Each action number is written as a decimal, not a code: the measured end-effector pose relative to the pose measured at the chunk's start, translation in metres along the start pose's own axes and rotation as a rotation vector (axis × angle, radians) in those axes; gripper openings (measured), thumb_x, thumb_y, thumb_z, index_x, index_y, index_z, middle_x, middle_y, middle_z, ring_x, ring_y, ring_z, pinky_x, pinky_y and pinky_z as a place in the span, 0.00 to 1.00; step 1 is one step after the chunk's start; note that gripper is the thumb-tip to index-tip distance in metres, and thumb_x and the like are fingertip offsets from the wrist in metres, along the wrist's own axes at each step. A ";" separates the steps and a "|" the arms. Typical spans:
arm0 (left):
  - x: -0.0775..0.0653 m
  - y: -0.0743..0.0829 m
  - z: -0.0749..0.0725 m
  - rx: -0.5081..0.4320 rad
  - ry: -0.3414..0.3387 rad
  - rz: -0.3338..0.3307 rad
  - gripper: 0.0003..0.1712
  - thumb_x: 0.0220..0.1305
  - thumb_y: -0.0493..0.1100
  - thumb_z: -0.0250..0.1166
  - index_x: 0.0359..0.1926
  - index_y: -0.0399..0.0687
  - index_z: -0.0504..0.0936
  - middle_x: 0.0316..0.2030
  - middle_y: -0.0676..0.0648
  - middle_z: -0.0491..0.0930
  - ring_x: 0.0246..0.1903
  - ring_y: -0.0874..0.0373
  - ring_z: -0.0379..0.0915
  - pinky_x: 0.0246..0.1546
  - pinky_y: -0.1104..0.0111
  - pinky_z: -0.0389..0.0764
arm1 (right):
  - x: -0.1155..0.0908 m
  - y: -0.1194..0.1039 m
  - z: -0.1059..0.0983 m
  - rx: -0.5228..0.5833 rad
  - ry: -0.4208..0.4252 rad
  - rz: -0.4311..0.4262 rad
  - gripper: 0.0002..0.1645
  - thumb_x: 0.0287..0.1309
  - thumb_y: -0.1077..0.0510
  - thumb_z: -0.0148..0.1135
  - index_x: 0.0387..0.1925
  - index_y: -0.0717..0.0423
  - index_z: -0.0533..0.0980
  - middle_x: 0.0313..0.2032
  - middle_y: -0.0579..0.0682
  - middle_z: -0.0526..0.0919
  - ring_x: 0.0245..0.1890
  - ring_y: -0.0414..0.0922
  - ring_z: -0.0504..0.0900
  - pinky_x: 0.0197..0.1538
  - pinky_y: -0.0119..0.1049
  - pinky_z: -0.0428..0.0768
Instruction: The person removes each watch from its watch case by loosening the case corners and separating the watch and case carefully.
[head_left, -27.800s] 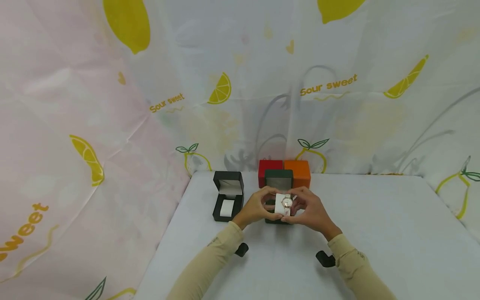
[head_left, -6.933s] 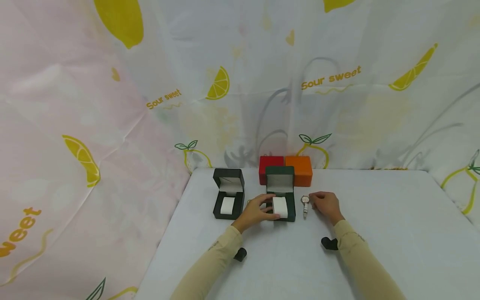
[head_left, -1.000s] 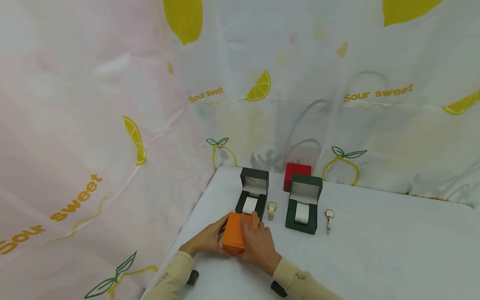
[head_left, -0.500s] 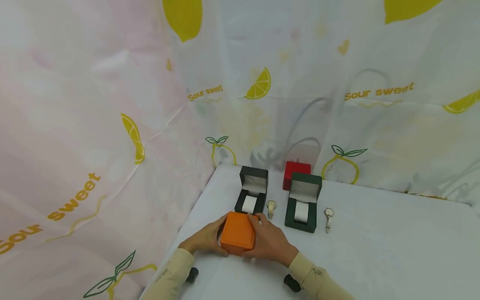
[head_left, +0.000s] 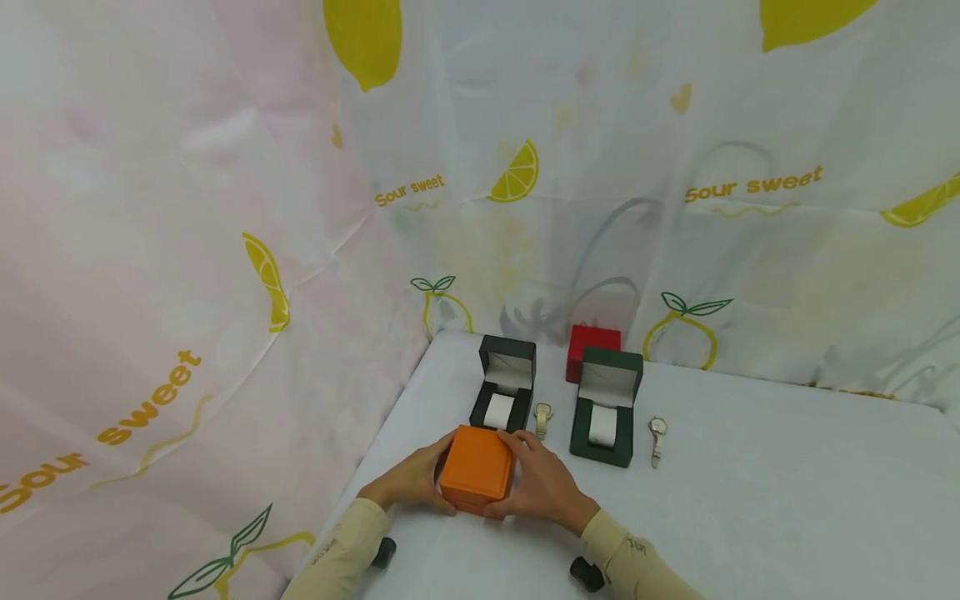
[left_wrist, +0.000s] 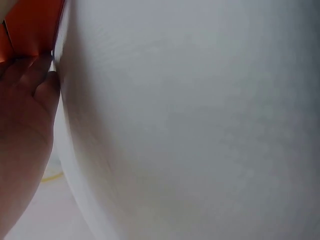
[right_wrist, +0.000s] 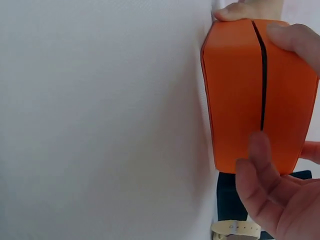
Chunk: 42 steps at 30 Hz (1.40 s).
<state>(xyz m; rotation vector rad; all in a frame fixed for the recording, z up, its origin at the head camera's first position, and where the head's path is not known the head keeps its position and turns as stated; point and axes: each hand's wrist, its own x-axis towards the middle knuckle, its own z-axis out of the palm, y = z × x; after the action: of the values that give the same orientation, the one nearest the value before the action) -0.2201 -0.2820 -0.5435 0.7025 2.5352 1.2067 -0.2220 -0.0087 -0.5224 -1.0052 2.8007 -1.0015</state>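
An orange watch box (head_left: 478,463) sits on the white table in front of a black watch box. My left hand (head_left: 413,478) grips its left side. My right hand (head_left: 546,487) holds the right side, thumb at the front and fingers toward the back. The right wrist view shows a thin dark seam between lid and base of the orange box (right_wrist: 234,95). In the left wrist view, fingers of the left hand (left_wrist: 25,110) touch the orange wall. The black box (head_left: 500,408) stands with its lid up and a white cushion (head_left: 498,411) inside.
A green watch box (head_left: 604,448), lid up, holds another white cushion (head_left: 603,425). A pale-strapped watch (head_left: 543,419) lies between the two raised-lid boxes. Another watch (head_left: 657,442) lies right of the green box. Behind stands a red box (head_left: 592,340).
The orange box has come from the back to the front left; its top now faces up, and my right hand has shifted to its right side. Earlier, my hands held a cushion with a watch.
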 end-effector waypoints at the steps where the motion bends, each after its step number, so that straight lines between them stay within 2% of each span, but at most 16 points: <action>1: 0.000 0.000 0.000 -0.002 -0.001 -0.010 0.74 0.32 0.46 0.86 0.76 0.61 0.47 0.68 0.56 0.64 0.66 0.59 0.62 0.69 0.57 0.58 | 0.000 0.001 0.000 -0.002 0.010 -0.008 0.66 0.33 0.23 0.72 0.70 0.52 0.63 0.59 0.54 0.70 0.48 0.49 0.78 0.52 0.48 0.81; 7: -0.001 0.000 0.001 -0.008 -0.004 -0.050 0.76 0.32 0.46 0.86 0.77 0.64 0.45 0.69 0.58 0.63 0.65 0.61 0.62 0.69 0.56 0.58 | 0.003 0.004 -0.001 0.041 0.018 0.009 0.66 0.32 0.20 0.69 0.70 0.50 0.65 0.58 0.52 0.73 0.53 0.50 0.76 0.55 0.52 0.78; 13: -0.001 -0.001 0.001 0.005 -0.005 -0.050 0.75 0.32 0.46 0.86 0.77 0.66 0.46 0.66 0.59 0.67 0.63 0.62 0.65 0.69 0.55 0.59 | 0.006 0.007 -0.004 0.099 0.005 0.047 0.64 0.34 0.21 0.69 0.70 0.48 0.65 0.59 0.50 0.75 0.57 0.53 0.74 0.58 0.59 0.74; 21: 0.000 -0.002 0.001 0.034 -0.014 -0.030 0.71 0.34 0.50 0.85 0.76 0.66 0.49 0.64 0.60 0.69 0.62 0.62 0.66 0.68 0.52 0.60 | 0.011 0.007 -0.010 0.272 -0.021 0.134 0.60 0.36 0.25 0.72 0.69 0.48 0.67 0.62 0.46 0.75 0.60 0.50 0.73 0.58 0.59 0.73; 28: -0.001 0.000 0.000 0.064 -0.006 -0.061 0.67 0.33 0.51 0.85 0.74 0.64 0.55 0.61 0.61 0.72 0.60 0.62 0.67 0.67 0.54 0.64 | 0.017 0.007 -0.015 0.317 -0.057 0.192 0.56 0.40 0.27 0.71 0.68 0.50 0.68 0.61 0.50 0.76 0.61 0.54 0.72 0.60 0.63 0.70; 32: -0.001 0.003 0.000 0.091 -0.001 -0.081 0.65 0.33 0.53 0.85 0.72 0.60 0.58 0.62 0.60 0.70 0.60 0.62 0.66 0.66 0.56 0.64 | 0.020 0.008 -0.016 0.340 -0.066 0.228 0.55 0.42 0.27 0.71 0.68 0.49 0.69 0.57 0.50 0.78 0.57 0.52 0.74 0.58 0.59 0.73; 36: -0.002 0.004 0.001 0.104 0.005 -0.088 0.63 0.33 0.54 0.85 0.71 0.56 0.60 0.63 0.57 0.69 0.61 0.61 0.65 0.66 0.57 0.65 | 0.024 0.009 -0.018 0.380 -0.062 0.239 0.52 0.44 0.29 0.70 0.67 0.52 0.70 0.52 0.50 0.81 0.52 0.50 0.76 0.53 0.54 0.77; 39: -0.001 0.004 0.000 0.108 0.005 -0.087 0.63 0.32 0.54 0.85 0.70 0.54 0.61 0.64 0.55 0.68 0.61 0.60 0.65 0.66 0.57 0.64 | 0.027 0.010 -0.020 0.407 -0.062 0.249 0.51 0.46 0.30 0.70 0.66 0.54 0.71 0.51 0.52 0.81 0.52 0.51 0.76 0.51 0.52 0.79; 42: 0.001 0.002 0.001 0.110 0.004 -0.076 0.65 0.31 0.53 0.85 0.71 0.51 0.59 0.67 0.53 0.66 0.64 0.59 0.62 0.67 0.58 0.63 | 0.029 0.011 -0.023 0.465 -0.060 0.295 0.49 0.48 0.29 0.68 0.65 0.53 0.72 0.53 0.53 0.80 0.50 0.50 0.76 0.46 0.46 0.81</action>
<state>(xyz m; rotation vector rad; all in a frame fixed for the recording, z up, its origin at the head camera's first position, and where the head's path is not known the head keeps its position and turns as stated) -0.2196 -0.2798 -0.5423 0.6220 2.6226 1.0515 -0.2560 -0.0058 -0.5047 -0.5395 2.3925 -1.4442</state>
